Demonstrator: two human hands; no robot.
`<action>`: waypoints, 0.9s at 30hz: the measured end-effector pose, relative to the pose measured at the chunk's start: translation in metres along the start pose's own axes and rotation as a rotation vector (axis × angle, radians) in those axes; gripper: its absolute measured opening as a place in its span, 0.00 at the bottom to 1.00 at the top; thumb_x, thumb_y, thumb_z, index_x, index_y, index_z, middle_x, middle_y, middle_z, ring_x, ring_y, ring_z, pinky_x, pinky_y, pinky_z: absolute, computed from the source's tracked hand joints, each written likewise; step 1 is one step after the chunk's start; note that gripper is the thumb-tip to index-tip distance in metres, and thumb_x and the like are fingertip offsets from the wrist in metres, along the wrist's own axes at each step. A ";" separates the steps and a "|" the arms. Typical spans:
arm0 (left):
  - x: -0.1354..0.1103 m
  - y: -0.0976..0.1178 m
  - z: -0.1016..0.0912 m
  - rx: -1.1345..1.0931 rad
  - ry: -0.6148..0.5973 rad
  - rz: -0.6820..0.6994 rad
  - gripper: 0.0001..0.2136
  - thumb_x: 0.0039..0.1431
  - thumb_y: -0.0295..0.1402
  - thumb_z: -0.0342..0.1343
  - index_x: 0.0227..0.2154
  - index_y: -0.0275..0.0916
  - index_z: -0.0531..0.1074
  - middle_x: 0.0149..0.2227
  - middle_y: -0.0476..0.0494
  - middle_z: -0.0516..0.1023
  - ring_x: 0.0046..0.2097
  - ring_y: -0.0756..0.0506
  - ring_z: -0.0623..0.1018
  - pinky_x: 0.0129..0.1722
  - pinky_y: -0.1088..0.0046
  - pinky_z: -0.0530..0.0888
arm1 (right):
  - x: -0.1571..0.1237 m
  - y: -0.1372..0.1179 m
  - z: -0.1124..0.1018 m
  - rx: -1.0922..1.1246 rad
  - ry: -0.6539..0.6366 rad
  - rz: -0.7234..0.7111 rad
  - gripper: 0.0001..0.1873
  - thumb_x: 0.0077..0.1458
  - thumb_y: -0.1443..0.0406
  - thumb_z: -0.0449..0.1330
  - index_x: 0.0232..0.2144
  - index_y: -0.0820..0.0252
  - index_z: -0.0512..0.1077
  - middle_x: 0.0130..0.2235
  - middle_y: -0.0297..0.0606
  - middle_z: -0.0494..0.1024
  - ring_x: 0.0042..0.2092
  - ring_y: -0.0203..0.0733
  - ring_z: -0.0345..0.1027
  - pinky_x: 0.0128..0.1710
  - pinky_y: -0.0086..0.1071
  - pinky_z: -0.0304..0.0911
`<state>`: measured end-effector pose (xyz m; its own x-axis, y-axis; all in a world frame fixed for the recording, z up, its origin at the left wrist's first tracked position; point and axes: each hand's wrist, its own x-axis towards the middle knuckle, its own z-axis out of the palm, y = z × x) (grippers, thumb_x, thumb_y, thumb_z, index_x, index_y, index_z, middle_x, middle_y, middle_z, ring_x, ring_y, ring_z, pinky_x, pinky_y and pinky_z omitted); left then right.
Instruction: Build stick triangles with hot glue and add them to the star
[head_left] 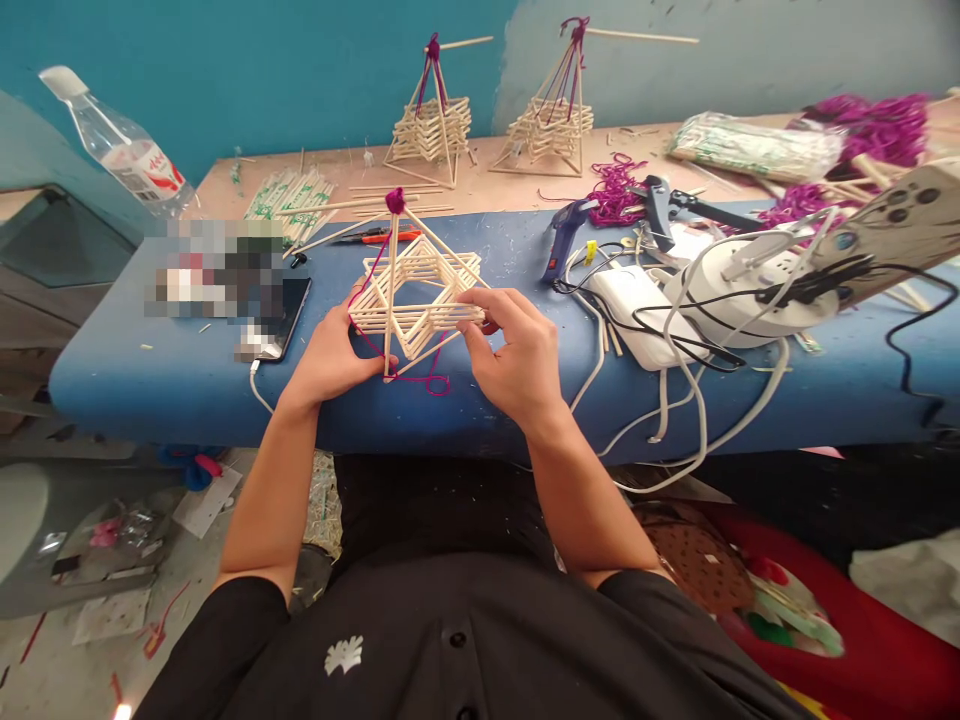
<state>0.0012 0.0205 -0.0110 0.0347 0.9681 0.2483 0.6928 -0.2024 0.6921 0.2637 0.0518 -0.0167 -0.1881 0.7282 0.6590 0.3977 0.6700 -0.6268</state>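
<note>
A pyramid-shaped frame of thin wooden sticks (371, 316), with stacked stick layers inside, stands near the table's front edge. Purple yarn (395, 201) binds its top, and a loose strand (437, 385) trails by its base. My left hand (330, 358) grips the frame's left side, thumb near the foot of the front leg; its other fingers are partly hidden behind the sticks. At the right corner of the layers, my right hand (517, 352) is closed in a pinch on the stick ends. Its fingertips partly cover what they hold.
Two similar stick frames (433, 130) (551, 130) stand at the back. Behind my work lie orange-handled pliers (390, 236). A phone (289, 318) and a plastic bottle (131, 150) are left; a blue tool (564, 240), tangled cables (701, 400) and purple yarn (870, 130) are right.
</note>
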 end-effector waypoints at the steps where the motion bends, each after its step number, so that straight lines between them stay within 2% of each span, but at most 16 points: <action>1: 0.000 0.001 -0.001 -0.027 0.006 0.015 0.50 0.48 0.45 0.77 0.74 0.41 0.66 0.73 0.35 0.73 0.74 0.28 0.72 0.77 0.47 0.67 | 0.000 0.001 0.001 -0.004 -0.004 -0.001 0.14 0.66 0.68 0.61 0.51 0.53 0.81 0.48 0.38 0.85 0.43 0.39 0.79 0.47 0.37 0.79; 4: -0.001 0.002 -0.002 -0.087 0.018 0.061 0.57 0.47 0.47 0.79 0.78 0.40 0.58 0.77 0.33 0.67 0.77 0.30 0.68 0.80 0.49 0.61 | 0.000 0.004 0.003 0.007 -0.004 0.001 0.14 0.65 0.69 0.61 0.50 0.54 0.81 0.48 0.38 0.85 0.41 0.39 0.78 0.47 0.37 0.78; 7: -0.001 -0.002 -0.001 -0.072 0.032 0.070 0.60 0.46 0.50 0.80 0.78 0.40 0.56 0.78 0.30 0.63 0.79 0.29 0.64 0.81 0.47 0.58 | -0.001 0.006 0.005 0.040 0.011 -0.004 0.14 0.65 0.70 0.61 0.49 0.55 0.81 0.46 0.38 0.85 0.40 0.38 0.77 0.45 0.36 0.77; 12: 0.002 -0.013 0.008 -0.166 0.093 0.058 0.65 0.43 0.58 0.80 0.79 0.41 0.54 0.77 0.27 0.65 0.76 0.27 0.70 0.74 0.46 0.71 | -0.002 0.009 0.007 0.049 0.010 0.014 0.14 0.64 0.69 0.62 0.50 0.55 0.81 0.46 0.38 0.84 0.38 0.37 0.76 0.45 0.37 0.77; 15: 0.002 -0.016 0.014 -0.194 0.132 0.023 0.67 0.40 0.60 0.80 0.79 0.42 0.53 0.76 0.28 0.67 0.73 0.27 0.74 0.73 0.45 0.73 | -0.002 0.011 0.008 0.060 0.003 0.047 0.12 0.64 0.67 0.62 0.49 0.55 0.80 0.46 0.38 0.85 0.38 0.38 0.77 0.45 0.37 0.78; 20: 0.001 -0.015 0.017 -0.085 0.121 0.004 0.64 0.43 0.54 0.81 0.79 0.44 0.52 0.79 0.30 0.61 0.77 0.28 0.67 0.78 0.44 0.66 | -0.002 0.013 0.007 0.086 0.016 0.018 0.11 0.64 0.67 0.63 0.48 0.55 0.79 0.46 0.38 0.85 0.38 0.38 0.77 0.45 0.37 0.78; 24: 0.000 -0.013 0.014 -0.010 0.113 0.015 0.58 0.45 0.47 0.81 0.77 0.43 0.59 0.77 0.32 0.65 0.78 0.29 0.65 0.80 0.44 0.60 | -0.002 0.012 0.001 0.068 0.014 0.021 0.11 0.64 0.67 0.62 0.48 0.54 0.79 0.46 0.38 0.85 0.38 0.38 0.76 0.45 0.38 0.78; 27: -0.001 -0.010 0.014 -0.008 0.114 0.002 0.55 0.44 0.43 0.81 0.75 0.41 0.63 0.75 0.32 0.69 0.77 0.27 0.67 0.80 0.44 0.61 | -0.001 0.011 -0.002 0.059 0.012 0.023 0.11 0.64 0.67 0.62 0.48 0.54 0.79 0.46 0.38 0.85 0.38 0.39 0.77 0.45 0.39 0.77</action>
<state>0.0040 0.0238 -0.0273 -0.0465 0.9445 0.3252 0.6868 -0.2061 0.6970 0.2700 0.0577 -0.0235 -0.1688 0.7423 0.6485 0.3479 0.6605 -0.6654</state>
